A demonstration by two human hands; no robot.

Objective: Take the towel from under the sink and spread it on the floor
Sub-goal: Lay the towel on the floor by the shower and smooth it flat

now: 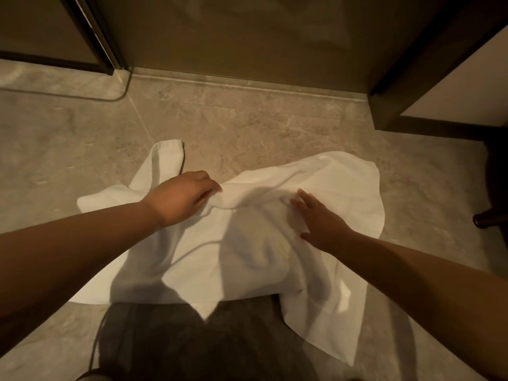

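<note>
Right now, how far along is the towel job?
Done: the towel is out and lying on the floor. In hand: the left hand grips a bunched fold, the right hand presses flat on it. Left: it is rumpled and folded over, so smooth it out.

Floor [247, 119]: grey-beige marbled tile, dim warm light. Far side: glossy brown panel [247, 37] (faint reflections) above a pale sill [247, 82]. Dark frame [96, 31] far left. White panel [467, 86] far right; dark leg [483, 220] near it.
</note>
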